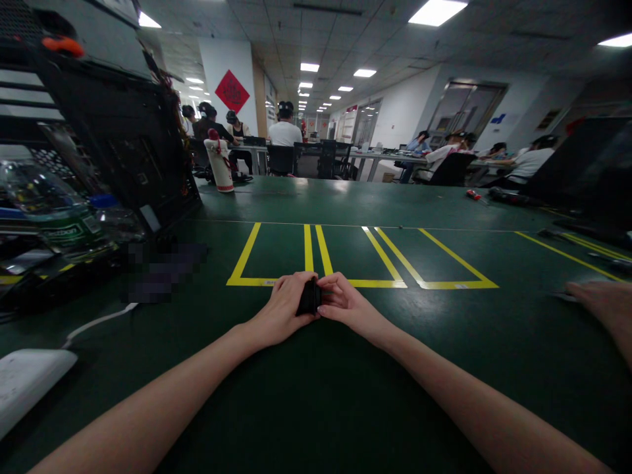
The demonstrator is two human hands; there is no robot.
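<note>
Gripping a small black thing point(307, 301) in the left hand point(282, 305), pinching its end with the right hand point(344, 303). Held near yellow tape point(375, 284), on or just over the tabletop point(316, 408). Already in both hands, not let go yet; too covered to tell more.

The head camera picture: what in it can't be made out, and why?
In the head view:
Small black object: full shape hidden by the left bare hand and right bare hand.
White rounded plastic box: cut off by the left edge.
Dark purplish patch: pixelated, so unidentifiable.
Another person's bare hand: cut off by the right edge.
Small white label on yellow tape: any print too small to read.
</note>
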